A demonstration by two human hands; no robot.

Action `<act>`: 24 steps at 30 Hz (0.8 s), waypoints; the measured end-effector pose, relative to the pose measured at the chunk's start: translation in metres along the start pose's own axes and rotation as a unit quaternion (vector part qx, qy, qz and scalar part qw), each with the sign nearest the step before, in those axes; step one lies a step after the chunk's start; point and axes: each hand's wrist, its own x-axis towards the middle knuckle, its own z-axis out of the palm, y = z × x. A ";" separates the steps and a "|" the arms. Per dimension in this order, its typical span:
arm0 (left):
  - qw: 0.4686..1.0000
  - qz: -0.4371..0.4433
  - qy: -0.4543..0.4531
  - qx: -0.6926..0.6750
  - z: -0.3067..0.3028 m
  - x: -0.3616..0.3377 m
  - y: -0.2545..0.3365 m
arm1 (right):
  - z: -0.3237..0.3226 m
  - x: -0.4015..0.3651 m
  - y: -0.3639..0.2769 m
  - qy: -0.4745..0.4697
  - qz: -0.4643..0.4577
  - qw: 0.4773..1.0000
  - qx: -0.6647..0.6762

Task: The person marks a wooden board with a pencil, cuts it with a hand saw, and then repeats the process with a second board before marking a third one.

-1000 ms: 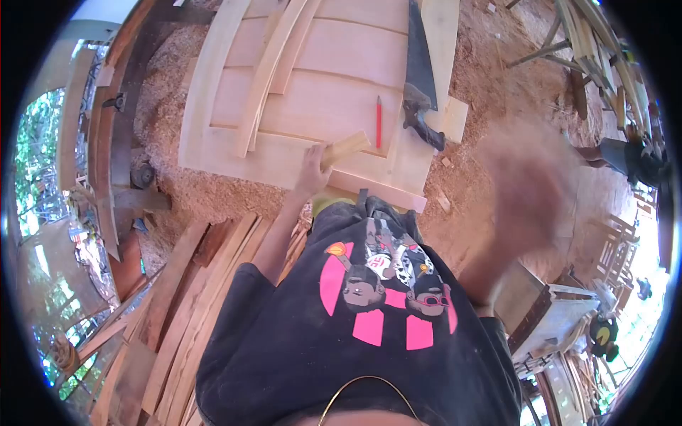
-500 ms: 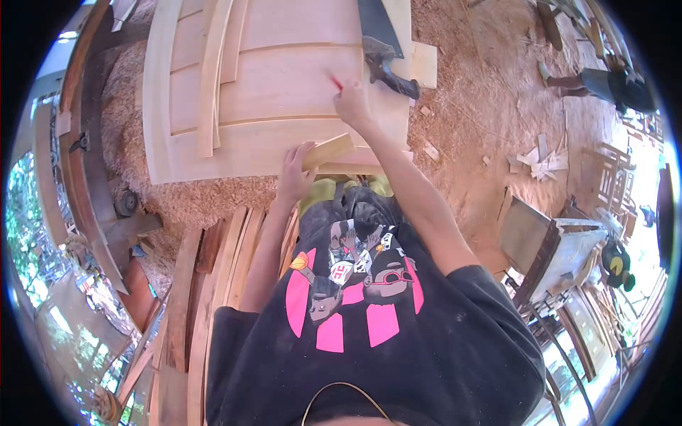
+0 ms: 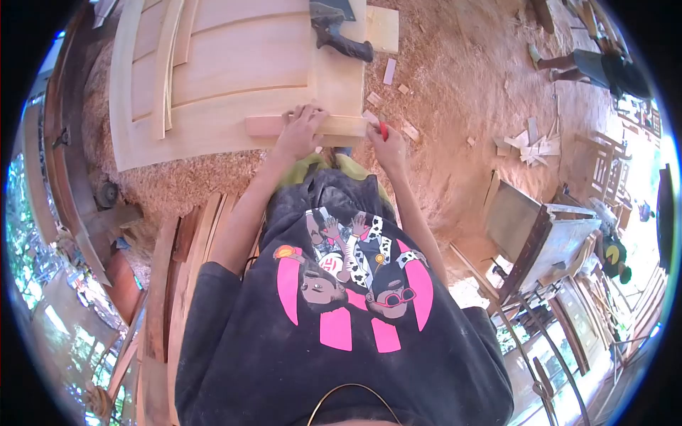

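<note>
My left hand (image 3: 302, 133) grips a short pale wood block (image 3: 342, 126), fingers bent over it, at the near edge of a large wooden panel (image 3: 234, 106). A pinkish wood strip (image 3: 263, 126) shows to the left of that hand. At the block's right end, my right hand (image 3: 389, 150) is closed on a slim red pencil (image 3: 383, 130); its tip is too small to make out. Farther up, a handsaw (image 3: 341, 41) with a dark handle lies on the panel's right side.
Thin wood strips (image 3: 167, 71) rest on the panel's left part. Sawdust and offcuts (image 3: 529, 145) cover the ground. Long boards (image 3: 167, 284) lie at my left. A wooden cabinet (image 3: 547, 241) stands at the right. Another person (image 3: 597, 69) is at upper right.
My right hand has come down from above the panel to the block's right end, pencil still held. The block now lies level along the panel's near edge under my left hand. The view has shifted.
</note>
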 end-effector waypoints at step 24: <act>0.997 -0.001 0.041 0.058 0.015 0.010 0.013 | 0.027 -0.006 0.004 0.038 0.074 0.997 -0.005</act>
